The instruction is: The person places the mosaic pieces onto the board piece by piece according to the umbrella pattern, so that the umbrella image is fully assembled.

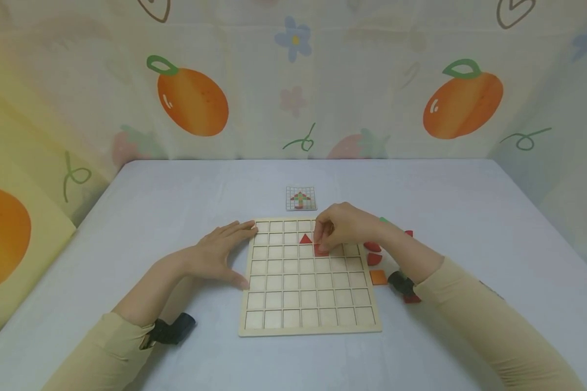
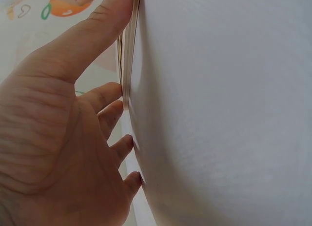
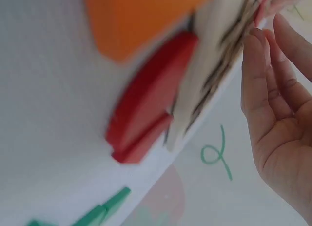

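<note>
My right hand [image 1: 344, 225] is over the upper part of a pale wooden grid board [image 1: 310, 331]. Its thumb and fingers pinch a red tile [image 1: 321, 251], squarish where it shows in the head view and partly covered by the fingertips. The right wrist view shows the red tile [image 3: 262, 10] tilted at the fingertips. One cell to the left and slightly higher, a red triangle [image 1: 305, 239] lies in the grid. Along the board's left edge my left hand [image 1: 215, 255] is spread, thumb and fingertips touching the frame, with nothing in its grasp.
Behind the board lies a small card [image 1: 301, 199] with a gridded coloured picture. Right of the board are red rounded pieces [image 1: 374, 259], an orange square [image 1: 379, 277] and green pieces [image 3: 105, 209], some hidden by my right arm. A patterned curtain [image 1: 254, 81] hangs behind the white table [image 1: 200, 190].
</note>
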Demonstrator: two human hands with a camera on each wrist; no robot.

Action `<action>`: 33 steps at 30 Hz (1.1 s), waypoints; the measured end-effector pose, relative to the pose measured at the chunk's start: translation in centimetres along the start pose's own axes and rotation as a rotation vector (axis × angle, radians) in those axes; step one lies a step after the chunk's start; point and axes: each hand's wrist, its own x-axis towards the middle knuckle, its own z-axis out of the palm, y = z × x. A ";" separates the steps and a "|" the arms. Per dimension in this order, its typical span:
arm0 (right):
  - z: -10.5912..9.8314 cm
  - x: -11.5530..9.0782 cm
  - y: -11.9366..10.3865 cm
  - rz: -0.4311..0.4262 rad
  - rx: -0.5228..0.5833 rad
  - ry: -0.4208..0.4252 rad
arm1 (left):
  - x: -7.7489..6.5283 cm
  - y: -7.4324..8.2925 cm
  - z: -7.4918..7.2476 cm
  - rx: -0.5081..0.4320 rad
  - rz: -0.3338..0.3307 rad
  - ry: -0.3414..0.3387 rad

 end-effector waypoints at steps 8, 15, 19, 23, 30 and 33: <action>-2.1 -1.3 0.9 0.052 -0.024 -0.005 | 0.0 0.1 0.0 -0.001 -0.007 0.005; -3.2 -2.6 2.8 0.067 -0.028 -0.008 | 0.0 0.1 -0.1 -0.006 -0.014 0.001; -3.9 -3.6 3.9 0.093 -0.043 0.012 | 0.0 0.1 0.0 -0.006 -0.009 0.003; -4.6 -4.6 5.1 0.133 -0.062 0.033 | 0.0 0.0 0.0 -0.001 -0.003 0.004; -4.5 -5.5 6.5 0.174 -0.047 0.008 | 0.0 0.0 0.1 -0.004 -0.005 0.006; -4.1 -5.6 6.7 0.183 -0.032 -0.007 | 0.0 0.0 0.1 -0.006 -0.007 0.006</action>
